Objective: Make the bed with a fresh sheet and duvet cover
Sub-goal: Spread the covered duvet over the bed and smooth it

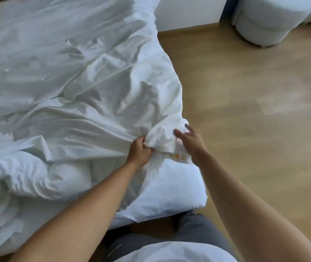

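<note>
My feed is bright with soft, even daylight. The white bedding (71, 76) looks nearly washed out, with only pale grey shadows in its folds. A hazy glare streaks the wood floor (245, 103) at right. Edges bend from the wide lens, and everything is slightly soft.

Floor: I see a pale honey-coloured wood-plank floor (245, 76) filling the right side, near to far.
Wall: a plain white wall (188, 12) at the far end.
Strip: a narrow dark blue vertical strip (226, 8) just right of that wall; I cannot tell what it is.
Furniture: a white rounded upholstered seat (260, 25) on the floor, far right.
Light: soft and even, with a pale sheen (287, 103) on the right-hand boards.
</note>
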